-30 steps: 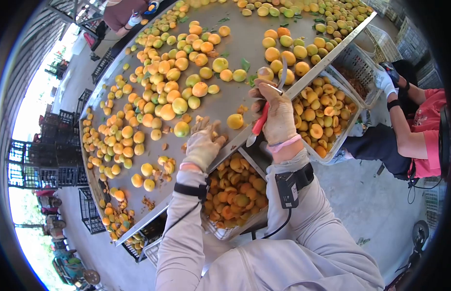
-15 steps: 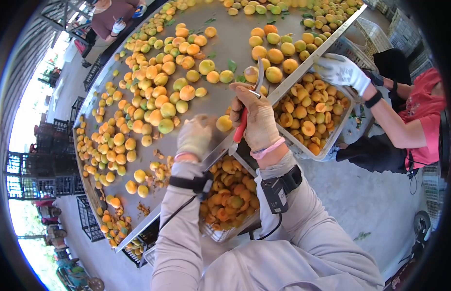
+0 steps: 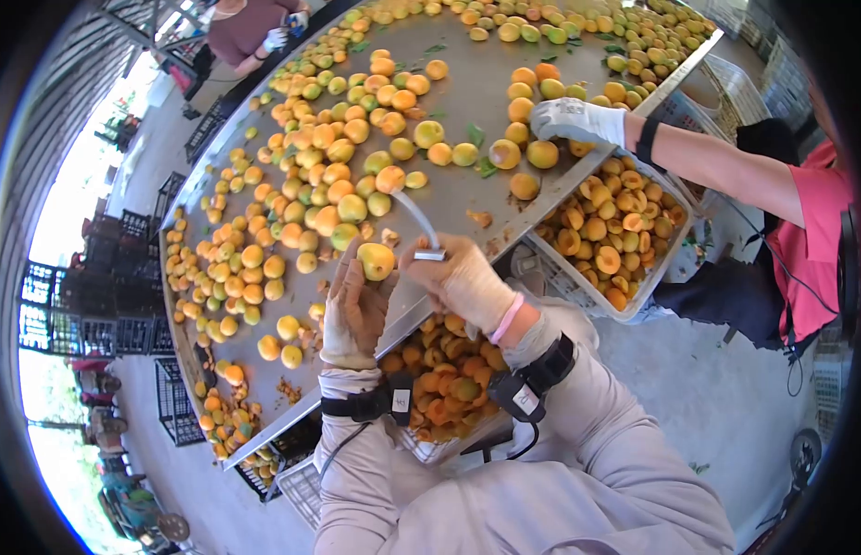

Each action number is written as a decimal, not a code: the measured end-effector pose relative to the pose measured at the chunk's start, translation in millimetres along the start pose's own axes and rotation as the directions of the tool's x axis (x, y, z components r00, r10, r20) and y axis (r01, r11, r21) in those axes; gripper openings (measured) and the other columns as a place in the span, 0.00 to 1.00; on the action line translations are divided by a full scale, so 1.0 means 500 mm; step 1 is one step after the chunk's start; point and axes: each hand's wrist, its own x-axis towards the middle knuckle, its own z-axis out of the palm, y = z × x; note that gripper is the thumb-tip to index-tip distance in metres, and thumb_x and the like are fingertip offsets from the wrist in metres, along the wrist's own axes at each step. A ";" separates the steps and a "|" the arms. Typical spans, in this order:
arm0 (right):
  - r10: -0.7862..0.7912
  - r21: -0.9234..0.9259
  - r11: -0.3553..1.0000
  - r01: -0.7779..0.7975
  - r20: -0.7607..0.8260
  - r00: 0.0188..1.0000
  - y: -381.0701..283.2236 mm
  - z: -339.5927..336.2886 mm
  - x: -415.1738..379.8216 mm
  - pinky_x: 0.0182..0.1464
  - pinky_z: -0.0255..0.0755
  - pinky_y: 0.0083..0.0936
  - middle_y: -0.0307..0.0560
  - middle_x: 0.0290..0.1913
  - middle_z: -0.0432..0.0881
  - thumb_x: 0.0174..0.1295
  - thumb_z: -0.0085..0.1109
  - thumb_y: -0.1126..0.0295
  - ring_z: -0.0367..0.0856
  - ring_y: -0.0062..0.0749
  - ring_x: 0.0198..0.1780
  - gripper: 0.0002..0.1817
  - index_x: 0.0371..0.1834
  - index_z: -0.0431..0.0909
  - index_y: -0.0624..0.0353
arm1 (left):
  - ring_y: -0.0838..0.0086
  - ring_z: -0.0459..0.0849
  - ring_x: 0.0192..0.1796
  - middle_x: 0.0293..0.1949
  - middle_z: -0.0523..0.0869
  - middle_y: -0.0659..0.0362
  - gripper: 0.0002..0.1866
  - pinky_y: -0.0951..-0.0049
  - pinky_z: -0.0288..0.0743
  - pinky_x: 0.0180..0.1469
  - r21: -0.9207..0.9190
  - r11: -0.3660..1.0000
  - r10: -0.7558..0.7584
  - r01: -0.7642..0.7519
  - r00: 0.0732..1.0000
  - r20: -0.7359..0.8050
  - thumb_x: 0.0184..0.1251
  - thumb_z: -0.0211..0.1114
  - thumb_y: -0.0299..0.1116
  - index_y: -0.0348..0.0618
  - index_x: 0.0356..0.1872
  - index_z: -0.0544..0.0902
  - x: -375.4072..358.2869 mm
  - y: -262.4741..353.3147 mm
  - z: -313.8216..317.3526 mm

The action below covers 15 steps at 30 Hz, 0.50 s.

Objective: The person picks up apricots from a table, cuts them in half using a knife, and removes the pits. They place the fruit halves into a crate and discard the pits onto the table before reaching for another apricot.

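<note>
My left hand [image 3: 354,313], in a fingerless glove, holds a whole yellow-orange apricot [image 3: 376,262] at its fingertips. Close on its right, my right hand [image 3: 465,285] is closed around a knife with a curved blade [image 3: 415,216]; the handle is hidden in the fist. The blade points up and to the left, apart from the held apricot. Below both hands sits a crate of halved apricots [image 3: 446,388], partly covered by my wrists. Many whole apricots [image 3: 328,176] lie on the metal table [image 3: 449,83] beyond my hands.
At right, a co-worker's gloved hand [image 3: 578,120] reaches over the table among apricots. A white crate [image 3: 625,313] of halved apricots stands before that person. Another person [image 3: 241,35] stands at the far left side. Black crates [image 3: 88,301] are stacked on the left floor.
My left hand has come up with an apricot in it. My right hand has lowered and turned the blade leftward. The co-worker's hand has moved left from the crate onto the table.
</note>
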 end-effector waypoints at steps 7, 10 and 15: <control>-0.250 -0.588 0.743 0.318 0.198 0.948 0.076 0.071 -0.019 0.36 0.75 0.39 0.56 0.28 0.81 0.56 0.56 0.67 0.80 0.55 0.34 0.07 0.33 0.80 0.57 | 0.66 0.79 0.54 0.51 0.81 0.54 0.22 0.66 0.73 0.58 -0.140 0.989 -0.065 0.051 0.993 -0.098 0.71 0.59 0.44 0.36 0.54 0.75 -0.063 0.017 -0.044; -0.217 -0.630 0.715 0.303 0.212 0.953 0.082 0.084 -0.015 0.37 0.74 0.34 0.52 0.27 0.80 0.54 0.56 0.71 0.79 0.46 0.31 0.06 0.32 0.78 0.59 | 0.67 0.78 0.54 0.50 0.81 0.54 0.22 0.67 0.72 0.59 -0.054 0.999 -0.010 0.004 0.995 -0.103 0.69 0.61 0.45 0.37 0.52 0.77 -0.075 0.021 -0.048; -0.238 -0.582 0.754 0.303 0.188 0.953 0.110 0.090 -0.002 0.38 0.75 0.41 0.59 0.30 0.81 0.57 0.55 0.67 0.80 0.57 0.35 0.08 0.34 0.80 0.58 | 0.69 0.82 0.46 0.44 0.83 0.56 0.19 0.69 0.77 0.50 0.070 0.995 0.074 -0.064 0.986 -0.149 0.68 0.63 0.42 0.35 0.50 0.78 -0.079 0.026 -0.039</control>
